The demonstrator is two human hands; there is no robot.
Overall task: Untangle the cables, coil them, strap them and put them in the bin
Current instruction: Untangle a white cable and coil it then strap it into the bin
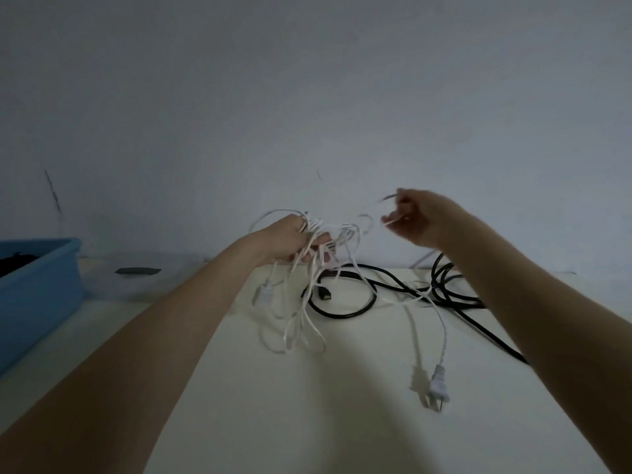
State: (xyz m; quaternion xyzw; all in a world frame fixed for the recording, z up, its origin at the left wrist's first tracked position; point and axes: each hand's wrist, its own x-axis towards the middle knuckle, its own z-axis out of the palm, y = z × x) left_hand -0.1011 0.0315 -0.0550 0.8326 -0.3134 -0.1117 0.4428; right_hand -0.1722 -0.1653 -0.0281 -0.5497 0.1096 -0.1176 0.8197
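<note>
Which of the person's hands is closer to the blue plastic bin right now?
Left. The left hand grips the tangle of white cables near mid-table, on the side of the blue plastic bin. The right hand, pinching one strand, is farther right, beyond the left hand.

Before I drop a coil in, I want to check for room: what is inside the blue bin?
Inside the blue bin, at the table's left edge, something dark lies against the visible corner. What it is cannot be told, and the frame edge and near wall hide the rest.
</note>
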